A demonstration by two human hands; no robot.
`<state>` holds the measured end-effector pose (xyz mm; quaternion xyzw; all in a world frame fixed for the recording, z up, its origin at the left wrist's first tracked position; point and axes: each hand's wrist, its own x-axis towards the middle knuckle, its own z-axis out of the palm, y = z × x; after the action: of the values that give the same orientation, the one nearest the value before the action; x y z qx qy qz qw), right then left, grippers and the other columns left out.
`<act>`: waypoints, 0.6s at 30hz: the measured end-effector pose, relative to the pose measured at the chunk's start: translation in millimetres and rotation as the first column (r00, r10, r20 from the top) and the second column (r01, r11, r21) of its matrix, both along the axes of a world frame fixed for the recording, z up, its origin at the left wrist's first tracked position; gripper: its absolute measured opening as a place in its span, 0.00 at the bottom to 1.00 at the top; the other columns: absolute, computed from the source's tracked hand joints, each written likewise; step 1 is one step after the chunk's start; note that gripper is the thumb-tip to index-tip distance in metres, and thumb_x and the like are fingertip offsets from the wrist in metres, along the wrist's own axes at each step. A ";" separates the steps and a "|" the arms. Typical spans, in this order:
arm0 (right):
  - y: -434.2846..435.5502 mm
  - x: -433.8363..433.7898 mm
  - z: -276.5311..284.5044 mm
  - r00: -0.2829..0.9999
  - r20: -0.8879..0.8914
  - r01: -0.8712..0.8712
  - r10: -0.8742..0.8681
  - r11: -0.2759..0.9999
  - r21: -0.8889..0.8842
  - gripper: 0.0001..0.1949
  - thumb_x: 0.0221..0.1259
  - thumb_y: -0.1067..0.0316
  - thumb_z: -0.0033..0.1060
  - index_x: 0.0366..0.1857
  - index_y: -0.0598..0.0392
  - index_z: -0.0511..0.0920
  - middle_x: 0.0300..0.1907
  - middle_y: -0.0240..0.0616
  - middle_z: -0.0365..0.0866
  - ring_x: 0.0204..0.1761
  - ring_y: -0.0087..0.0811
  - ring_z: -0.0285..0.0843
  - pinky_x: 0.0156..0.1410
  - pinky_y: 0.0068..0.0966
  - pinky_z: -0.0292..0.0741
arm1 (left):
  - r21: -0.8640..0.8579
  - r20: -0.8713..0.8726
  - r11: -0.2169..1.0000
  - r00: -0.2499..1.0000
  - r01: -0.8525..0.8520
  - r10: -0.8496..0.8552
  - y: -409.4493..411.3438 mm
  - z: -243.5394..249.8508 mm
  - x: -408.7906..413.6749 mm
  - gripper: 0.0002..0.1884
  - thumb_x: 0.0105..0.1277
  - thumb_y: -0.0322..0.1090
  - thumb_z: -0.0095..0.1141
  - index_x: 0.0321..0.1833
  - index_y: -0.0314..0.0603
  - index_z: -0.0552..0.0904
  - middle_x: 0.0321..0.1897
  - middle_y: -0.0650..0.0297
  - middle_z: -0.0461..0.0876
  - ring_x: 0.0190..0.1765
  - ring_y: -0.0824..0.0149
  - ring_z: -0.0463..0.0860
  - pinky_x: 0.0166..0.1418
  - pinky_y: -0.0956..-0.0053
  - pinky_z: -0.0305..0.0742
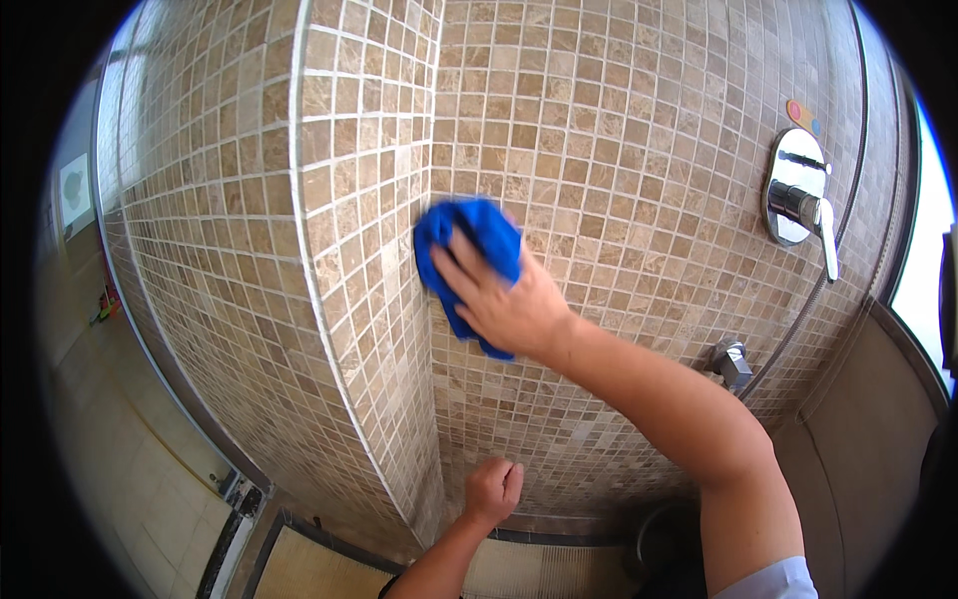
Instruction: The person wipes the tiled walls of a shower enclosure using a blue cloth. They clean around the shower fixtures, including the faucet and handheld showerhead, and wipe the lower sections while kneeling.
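A bunched blue cloth [486, 232] lies pressed against the mosaic-tiled wall [569, 135], close to the inside corner. Spread over it is my right hand [505, 296], which grips the cloth; both look blurred. Part of the cloth hangs below the palm. Lower down, my left hand [494, 490] is curled into a fist in front of the wall's lower part. Nothing shows in that fist, and no gap separates its fingers.
A chrome shower mixer [801, 195] with a lever projects from the wall at right, beside a hose [812, 299] and a chrome fitting [732, 363]. A tiled partition [359, 224] juts out at left with a metal edge strip. Ribbed floor panels [539, 573] lie below.
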<state>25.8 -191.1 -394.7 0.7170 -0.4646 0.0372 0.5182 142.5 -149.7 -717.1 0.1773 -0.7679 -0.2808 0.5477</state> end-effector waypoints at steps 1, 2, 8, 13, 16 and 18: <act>10.0 -0.1 -12.8 0.993 -0.098 0.071 -0.067 0.997 0.043 0.34 0.78 0.43 0.61 0.83 0.43 0.71 0.84 0.37 0.67 0.87 0.42 0.61 0.95 0.65 0.45 | 0.001 0.004 1.000 1.000 0.002 -0.002 -0.1 2.0 3.2 0.14 0.74 0.32 0.65 0.29 0.38 0.79 0.24 0.52 0.79 0.28 0.46 0.81 0.32 0.54 0.74; 20.0 -13.7 -26.4 0.985 -0.167 0.049 -0.041 0.998 0.043 0.33 0.78 0.42 0.61 0.83 0.38 0.72 0.83 0.32 0.69 0.87 0.41 0.62 0.94 0.67 0.44 | 0.002 0.009 1.000 1.000 0.008 -0.009 0.5 3.0 5.2 0.14 0.74 0.32 0.65 0.29 0.38 0.79 0.24 0.52 0.79 0.28 0.46 0.81 0.32 0.54 0.74; 72.5 -39.9 44.2 0.969 -0.048 0.242 -0.241 0.970 0.014 0.37 0.75 0.39 0.66 0.85 0.33 0.69 0.83 0.36 0.68 0.85 0.43 0.66 0.94 0.66 0.43 | 0.011 -0.022 1.000 1.000 0.003 -0.003 -4.4 -0.9 12.4 0.15 0.74 0.34 0.65 0.28 0.39 0.79 0.25 0.50 0.80 0.29 0.43 0.81 0.33 0.50 0.75; 17.4 -14.5 138.6 0.978 0.193 0.005 0.077 0.920 -0.391 0.40 0.73 0.47 0.70 0.85 0.50 0.66 0.84 0.51 0.62 0.87 0.59 0.56 0.91 0.69 0.42 | 0.061 0.010 0.998 1.000 0.006 -0.006 -6.0 -6.9 7.9 0.14 0.74 0.34 0.65 0.29 0.40 0.80 0.25 0.50 0.81 0.29 0.44 0.82 0.33 0.51 0.76; -19.8 18.5 162.9 0.971 0.209 -0.018 0.119 0.903 -0.429 0.40 0.74 0.48 0.67 0.85 0.54 0.65 0.85 0.52 0.60 0.85 0.61 0.58 0.91 0.71 0.41 | 0.028 0.020 0.999 1.000 -0.021 0.021 -10.9 -3.6 11.9 0.14 0.74 0.34 0.65 0.29 0.40 0.80 0.25 0.51 0.82 0.30 0.44 0.83 0.33 0.51 0.76; -29.7 27.7 155.4 0.974 0.217 0.026 0.059 0.929 -0.370 0.39 0.77 0.46 0.62 0.86 0.55 0.63 0.86 0.51 0.59 0.85 0.61 0.59 0.91 0.73 0.40 | 0.006 0.006 1.000 1.000 -0.028 0.028 -11.7 -2.6 10.6 0.13 0.74 0.34 0.65 0.29 0.40 0.80 0.25 0.52 0.82 0.30 0.45 0.83 0.33 0.52 0.76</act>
<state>53.6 -220.8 -239.3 0.6014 -0.4986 0.2094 0.5881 153.1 -161.4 -719.8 0.1908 -0.7660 -0.2749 0.5489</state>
